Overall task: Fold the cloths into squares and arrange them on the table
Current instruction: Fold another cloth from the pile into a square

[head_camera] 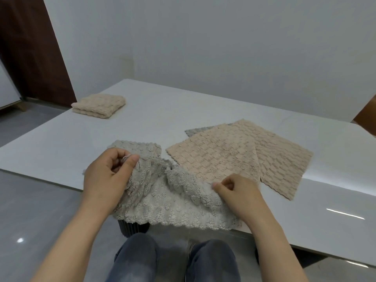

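Pinching the grey cloth [173, 202] — left hand [107, 178] and right hand [238, 196], fingers curled on it.
Beige cloths [219, 157] flat at two o'clock, folded cloth [98, 105] at ten.

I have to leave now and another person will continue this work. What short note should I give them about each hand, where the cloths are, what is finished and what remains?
Left hand: pinches the grey cloth at its left edge.
Right hand: pinches its right edge.
The grey cloth lies crumpled at the near edge of the table, partly hanging over it.
Done: one folded beige cloth, at the far left.
Left: the grey cloth in hand; the left flat beige cloth and the right flat beige cloth, overlapped; a second grey cloth under them, only its corner showing.
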Action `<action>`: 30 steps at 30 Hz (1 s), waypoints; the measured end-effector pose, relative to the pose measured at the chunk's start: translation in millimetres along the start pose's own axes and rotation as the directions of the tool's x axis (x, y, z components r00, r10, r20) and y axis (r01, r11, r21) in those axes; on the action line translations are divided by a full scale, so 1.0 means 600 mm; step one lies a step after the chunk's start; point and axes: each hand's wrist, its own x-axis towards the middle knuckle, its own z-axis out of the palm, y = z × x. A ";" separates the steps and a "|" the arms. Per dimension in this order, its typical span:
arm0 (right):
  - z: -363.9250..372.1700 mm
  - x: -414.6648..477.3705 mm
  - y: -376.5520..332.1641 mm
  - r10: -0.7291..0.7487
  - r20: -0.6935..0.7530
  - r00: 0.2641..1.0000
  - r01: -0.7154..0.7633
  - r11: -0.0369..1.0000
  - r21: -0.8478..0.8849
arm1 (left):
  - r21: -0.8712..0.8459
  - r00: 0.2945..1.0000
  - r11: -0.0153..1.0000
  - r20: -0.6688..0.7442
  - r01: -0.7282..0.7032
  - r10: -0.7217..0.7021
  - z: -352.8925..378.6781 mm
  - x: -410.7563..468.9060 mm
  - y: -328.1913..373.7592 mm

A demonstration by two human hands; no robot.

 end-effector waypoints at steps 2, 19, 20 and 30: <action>0.002 0.000 -0.014 -0.008 0.050 0.999 0.014 0.993 -0.119 | 0.010 1.000 1.000 0.013 -0.001 0.000 0.000 0.000 0.000; -0.008 0.000 0.010 0.077 -0.169 0.983 0.022 0.856 0.517 | -0.046 0.998 0.997 -0.038 0.055 -0.057 -0.023 0.005 -0.015; -0.013 -0.001 0.014 0.097 -0.199 0.975 0.035 0.821 0.570 | -0.040 0.997 0.998 -0.063 0.049 -0.052 -0.024 0.006 -0.015; -0.035 -0.021 0.002 0.051 -0.476 0.878 0.235 0.820 0.521 | -0.010 0.996 1.000 -0.090 -0.011 0.010 -0.016 0.003 0.000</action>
